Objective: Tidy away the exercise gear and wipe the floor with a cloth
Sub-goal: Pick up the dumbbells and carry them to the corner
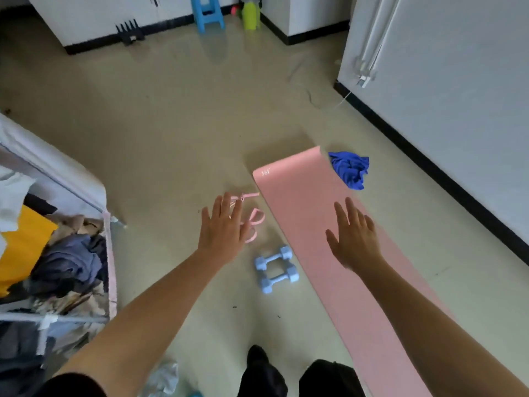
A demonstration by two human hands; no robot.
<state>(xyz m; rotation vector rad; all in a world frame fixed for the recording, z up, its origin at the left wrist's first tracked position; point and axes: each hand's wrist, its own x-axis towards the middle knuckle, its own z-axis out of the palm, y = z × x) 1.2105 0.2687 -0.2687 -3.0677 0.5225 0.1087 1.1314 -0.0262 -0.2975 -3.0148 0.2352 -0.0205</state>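
A pink exercise mat [303,202] lies unrolled on the floor, running from the middle toward the lower right. Two light blue dumbbells [276,269] sit side by side just left of the mat. A pink resistance band [254,217] lies tangled beyond them. A crumpled blue cloth [350,169] rests at the mat's far right corner. My left hand [221,232] hovers open above the band, partly hiding it. My right hand [355,237] is spread open over the mat and holds nothing.
A rack with a pile of clothes [54,253] stands at the left. A white wall with a black skirting [429,164] runs along the right. Far back are a blue stool [207,12], a green bottle [251,14] and a black object [130,31].
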